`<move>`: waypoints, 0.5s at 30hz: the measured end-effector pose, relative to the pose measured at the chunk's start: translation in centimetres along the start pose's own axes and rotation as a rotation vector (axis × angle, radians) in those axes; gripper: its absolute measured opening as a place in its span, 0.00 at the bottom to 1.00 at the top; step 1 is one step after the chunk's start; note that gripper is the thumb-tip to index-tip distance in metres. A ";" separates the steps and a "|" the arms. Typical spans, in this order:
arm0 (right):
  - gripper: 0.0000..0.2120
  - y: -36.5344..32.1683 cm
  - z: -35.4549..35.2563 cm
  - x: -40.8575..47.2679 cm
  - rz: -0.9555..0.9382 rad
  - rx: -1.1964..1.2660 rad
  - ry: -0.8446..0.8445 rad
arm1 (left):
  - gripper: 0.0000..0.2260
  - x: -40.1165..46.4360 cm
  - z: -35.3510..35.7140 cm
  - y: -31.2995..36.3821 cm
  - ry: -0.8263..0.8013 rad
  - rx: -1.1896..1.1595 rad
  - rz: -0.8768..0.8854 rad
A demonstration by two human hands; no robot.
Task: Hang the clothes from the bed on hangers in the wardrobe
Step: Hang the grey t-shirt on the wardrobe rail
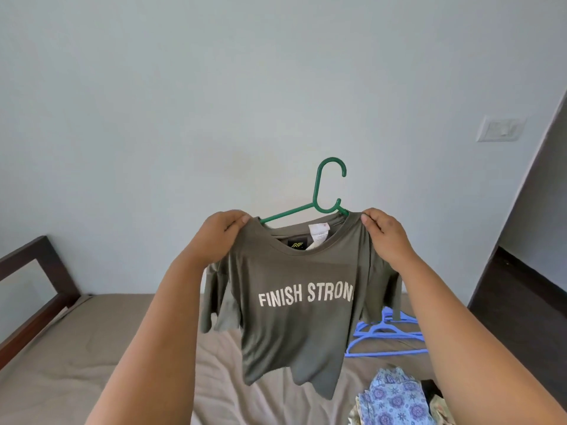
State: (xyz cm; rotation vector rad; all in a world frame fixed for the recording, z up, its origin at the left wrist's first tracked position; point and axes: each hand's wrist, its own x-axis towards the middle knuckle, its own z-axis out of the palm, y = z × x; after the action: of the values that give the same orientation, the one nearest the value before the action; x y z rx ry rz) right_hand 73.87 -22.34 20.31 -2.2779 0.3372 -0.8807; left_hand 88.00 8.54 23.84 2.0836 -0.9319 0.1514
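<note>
A: Starting at the left, what's there?

B: A dark wooden bed frame (pixel 36 271) against the wall, then the bare brown mattress (pixel 76 348). Next, the left hand (pixel 222 237), fingers curled round the shoulder of an olive T-shirt (pixel 294 302) held up in the air above the bed.

A: And the hanger?

B: A green hanger (pixel 325 191) sits in the neck opening. Its left arm sticks out bare above the collar; its right arm goes under the fabric. The right hand (pixel 385 234) pinches the other shoulder at the collar.

A: So what could go wrong?

B: The shirt looks only half seated, I'd judge. If the left shoulder isn't pulled over that exposed arm, the shirt could slide off on the way to the wardrobe. Tugging hard at the collar might stretch it, or tip the hanger out altogether.

A: Further right?

B: Blue hangers (pixel 386 335) lie on the mattress, with a patterned blue cloth (pixel 395 397) in a pile near the bottom edge, waiting. A light switch (pixel 500 128) is on the wall.
</note>
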 end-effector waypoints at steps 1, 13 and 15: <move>0.09 -0.5 0.0 -0.3 0.005 0.006 -0.002 | 0.13 0.1 0.1 0.0 0.063 -0.030 -0.019; 0.19 -3.9 -2.6 -4.3 0.066 -0.204 0.095 | 0.17 -0.6 4.4 -0.8 -0.022 0.251 0.108; 0.22 -3.5 -3.6 -5.4 0.119 -0.251 0.154 | 0.11 -0.7 6.0 -0.8 0.011 0.197 0.168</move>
State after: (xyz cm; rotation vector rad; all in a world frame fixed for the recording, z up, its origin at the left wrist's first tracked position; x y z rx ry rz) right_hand 67.49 -19.07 21.91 -2.3910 0.6787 -1.0020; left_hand 86.77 4.87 19.17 2.1784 -1.1238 0.3546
